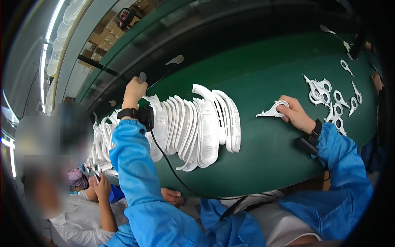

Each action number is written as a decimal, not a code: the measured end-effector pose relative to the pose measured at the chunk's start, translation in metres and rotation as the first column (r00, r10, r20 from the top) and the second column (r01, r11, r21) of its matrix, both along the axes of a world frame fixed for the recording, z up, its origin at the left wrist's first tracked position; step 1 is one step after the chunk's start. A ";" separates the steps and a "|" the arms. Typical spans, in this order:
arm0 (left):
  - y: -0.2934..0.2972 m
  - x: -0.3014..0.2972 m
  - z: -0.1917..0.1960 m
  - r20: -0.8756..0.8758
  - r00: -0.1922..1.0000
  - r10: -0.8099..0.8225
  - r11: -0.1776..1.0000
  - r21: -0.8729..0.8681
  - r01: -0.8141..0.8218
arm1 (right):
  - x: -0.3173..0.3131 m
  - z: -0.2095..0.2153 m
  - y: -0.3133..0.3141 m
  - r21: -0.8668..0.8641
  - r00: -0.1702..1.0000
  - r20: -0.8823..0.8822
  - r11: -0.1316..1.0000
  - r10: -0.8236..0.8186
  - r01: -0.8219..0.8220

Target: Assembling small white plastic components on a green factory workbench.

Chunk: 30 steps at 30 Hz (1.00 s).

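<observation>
- The right hand [295, 115] pinches a white ring part [271, 110] by its loop, narrow end pointing left, over the green table [263, 160].
- The left hand [135, 91] is closed around a grey piece [142, 77], mostly hidden by the fingers, near the table's far side.
- White shells [208, 133] stand packed in a row between the hands.
- Loose rings [318, 91] lie beyond the right hand, toward the right.
</observation>
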<state>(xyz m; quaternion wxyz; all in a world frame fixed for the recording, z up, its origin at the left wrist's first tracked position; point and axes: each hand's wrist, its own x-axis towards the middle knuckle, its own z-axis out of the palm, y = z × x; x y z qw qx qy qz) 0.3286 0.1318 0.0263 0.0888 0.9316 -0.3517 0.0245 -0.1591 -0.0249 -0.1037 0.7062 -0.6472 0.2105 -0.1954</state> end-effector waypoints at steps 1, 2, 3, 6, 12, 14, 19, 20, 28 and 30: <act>0.002 0.018 -0.009 -0.066 0.997 0.025 0.993 0.113 -0.018 | 0.000 -0.004 -0.002 0.002 1.000 0.006 1.000 0.009 -0.009; 0.004 0.037 -0.024 -0.058 0.998 -0.013 0.984 0.177 0.023 | 0.000 -0.008 -0.005 -0.011 1.000 0.005 1.000 -0.019 0.019; 0.004 0.053 -0.029 -0.045 0.998 -0.041 0.968 0.245 0.051 | 0.004 -0.012 -0.007 -0.020 0.999 0.013 0.999 -0.039 0.039; -0.002 0.052 -0.044 -0.015 0.980 0.197 0.976 0.098 -0.194 | 0.004 -0.016 -0.012 0.008 0.995 0.058 0.996 -0.087 0.087; -0.058 0.054 -0.068 -0.120 0.891 0.439 0.888 0.206 -0.410 | -0.017 -0.030 -0.019 0.084 0.982 0.043 0.980 -0.183 0.179; -0.049 0.061 -0.066 -0.094 0.901 0.423 0.888 0.242 -0.392 | 0.008 -0.009 -0.012 0.077 0.985 0.070 0.985 -0.157 0.152; -0.047 0.064 -0.068 -0.128 0.928 0.351 0.928 0.180 -0.326 | -0.001 -0.029 -0.021 0.084 0.988 0.069 0.988 -0.135 0.129; -0.038 0.064 -0.058 -0.174 0.919 0.355 0.934 0.095 -0.343 | 0.005 -0.025 -0.022 0.079 0.990 0.086 0.991 -0.116 0.109; -0.074 -0.100 0.011 0.471 0.784 -0.405 0.881 -0.027 0.472 | -0.019 -0.018 -0.005 0.249 0.891 0.059 0.871 -0.451 0.424; -0.048 -0.156 0.026 0.554 0.634 -0.539 0.780 0.044 0.625 | -0.002 -0.019 -0.025 0.241 0.911 0.190 0.917 -0.365 0.317</act>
